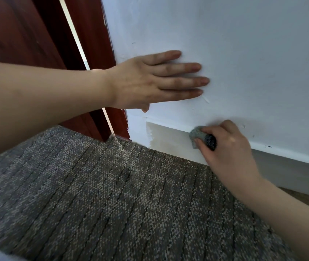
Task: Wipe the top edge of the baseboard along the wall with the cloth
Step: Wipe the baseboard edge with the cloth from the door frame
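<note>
fully curled right fingers (225,125) around the cloth (198,136)

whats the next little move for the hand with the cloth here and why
Probably slide the right hand leftward, keeping the cloth pressed on the baseboard top edge. The cloth sits at that edge with a short stretch left before the board's end near the door frame, while the left hand rests flat on the wall.
</note>
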